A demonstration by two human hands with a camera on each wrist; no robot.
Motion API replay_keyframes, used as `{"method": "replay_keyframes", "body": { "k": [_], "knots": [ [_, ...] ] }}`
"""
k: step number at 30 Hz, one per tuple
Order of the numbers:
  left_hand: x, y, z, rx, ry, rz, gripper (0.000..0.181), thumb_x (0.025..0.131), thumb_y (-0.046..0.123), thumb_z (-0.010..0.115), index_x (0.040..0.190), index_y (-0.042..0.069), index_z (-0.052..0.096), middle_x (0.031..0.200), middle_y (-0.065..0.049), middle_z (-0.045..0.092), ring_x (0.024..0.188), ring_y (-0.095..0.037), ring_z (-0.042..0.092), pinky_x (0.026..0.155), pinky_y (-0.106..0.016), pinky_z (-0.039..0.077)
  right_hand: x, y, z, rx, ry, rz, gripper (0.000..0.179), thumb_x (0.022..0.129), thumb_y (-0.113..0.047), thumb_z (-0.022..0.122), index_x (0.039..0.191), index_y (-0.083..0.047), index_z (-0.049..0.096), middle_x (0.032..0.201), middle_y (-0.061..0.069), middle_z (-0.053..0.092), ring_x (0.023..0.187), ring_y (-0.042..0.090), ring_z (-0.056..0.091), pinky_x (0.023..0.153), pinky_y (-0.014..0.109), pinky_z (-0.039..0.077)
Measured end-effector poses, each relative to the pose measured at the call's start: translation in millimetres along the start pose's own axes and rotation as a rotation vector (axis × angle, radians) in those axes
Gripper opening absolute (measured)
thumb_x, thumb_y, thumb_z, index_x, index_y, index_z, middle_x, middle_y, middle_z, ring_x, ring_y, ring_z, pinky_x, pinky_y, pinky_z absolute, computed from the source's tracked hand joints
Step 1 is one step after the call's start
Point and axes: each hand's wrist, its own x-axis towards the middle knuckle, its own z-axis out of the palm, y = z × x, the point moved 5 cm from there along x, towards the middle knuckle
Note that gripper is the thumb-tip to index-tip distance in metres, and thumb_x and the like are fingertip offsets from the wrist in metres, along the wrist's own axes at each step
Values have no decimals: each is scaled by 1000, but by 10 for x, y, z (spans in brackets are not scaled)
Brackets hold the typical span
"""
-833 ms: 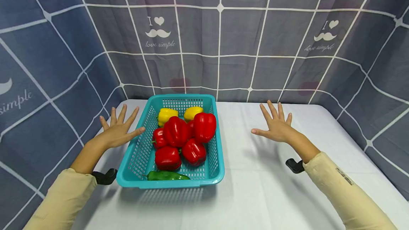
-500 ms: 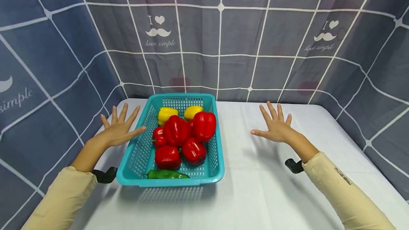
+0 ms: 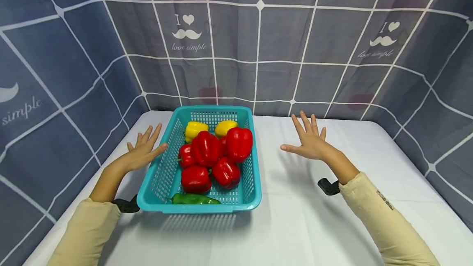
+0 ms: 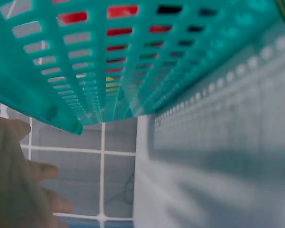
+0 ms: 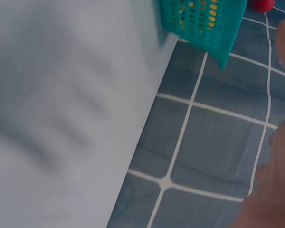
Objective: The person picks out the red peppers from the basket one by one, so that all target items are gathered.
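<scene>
A turquoise plastic basket (image 3: 168, 207) stands left of centre on the white table. Several red bell peppers (image 3: 205, 148) are heaped in it, with two yellow peppers (image 3: 196, 130) behind them. One long green pepper (image 3: 195, 199) lies along the basket's near side. My left hand (image 3: 142, 153) hovers by the basket's left rim, fingers spread and holding nothing; whether the thumb touches the rim I cannot tell. To the right of the basket, my right hand (image 3: 310, 143) hangs above the table, fingers spread, nothing in it. In the left wrist view the slotted basket wall (image 4: 99, 61) is close to the hand.
The table (image 3: 295, 225) has a white cloth. Grey-blue curtains (image 3: 281, 36) with white grid lines enclose it at the back and both sides. Each wrist carries a black camera mount (image 3: 329, 186).
My right hand has moved slightly left, toward the basket. The left hand has tilted, its fingers closer together, and its forearm has shifted right. The peppers and basket keep their places.
</scene>
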Motion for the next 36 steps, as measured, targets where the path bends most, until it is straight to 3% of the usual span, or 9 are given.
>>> {"method": "replay_keyframes", "body": {
  "k": [6, 12, 20, 24, 28, 36],
  "knots": [
    [86, -12, 108, -320, -1, 146, 74, 95, 51, 24, 145, 14, -16, 150, -21, -17, 134, -46, -14, 94, -75, -4, 106, -207, 53, 86, 13, -65, 104, 76, -63, 56, 146, -25, -11, 152, 7, -20, 134, 34, -27, 97, 72, -10],
    [42, -94, 239, -492, -29, 135, 69, 98, 35, 30, 144, 20, -19, 151, -12, -20, 136, -44, -8, 100, -69, 14, 144, -570, 222, 187, 36, -182, 106, 75, -57, 62, 147, -24, -8, 153, 8, -14, 137, 37, -19, 99, 72, -5],
    [-129, -186, 378, -576, -61, 82, 84, 92, 24, 50, 145, 24, -16, 152, -12, -17, 133, -49, 2, 93, -63, 34, 129, -995, 464, 313, 9, -310, 114, 68, -50, 72, 146, -30, -9, 154, 2, -12, 138, 32, -16, 102, 69, -3],
    [-70, -158, 382, -602, -80, 85, 88, 91, 21, 52, 145, 24, -16, 152, -13, -17, 131, -52, 9, 83, -56, 47, 136, -1039, 450, 340, 9, -328, 118, 67, -48, 74, 146, -30, -11, 153, 1, -14, 139, 30, -17, 104, 67, -3],
    [40, -93, 335, -632, -70, 104, 88, 90, 20, 53, 145, 24, -16, 152, -13, -16, 129, -53, 13, 79, -53, 50, 178, -1037, 364, 353, 36, -359, 120, 65, -47, 76, 147, -26, -9, 153, 3, -12, 139, 29, -14, 105, 66, -1],
    [121, -66, 308, -714, -93, 106, 87, 91, 14, 51, 145, 22, -18, 151, -14, -18, 125, -54, 24, 75, -48, 53, 257, -1050, 364, 397, 28, -423, 122, 64, -42, 79, 146, -28, -9, 153, 1, -12, 140, 29, -4, 103, 66, 19]
  ]
}}
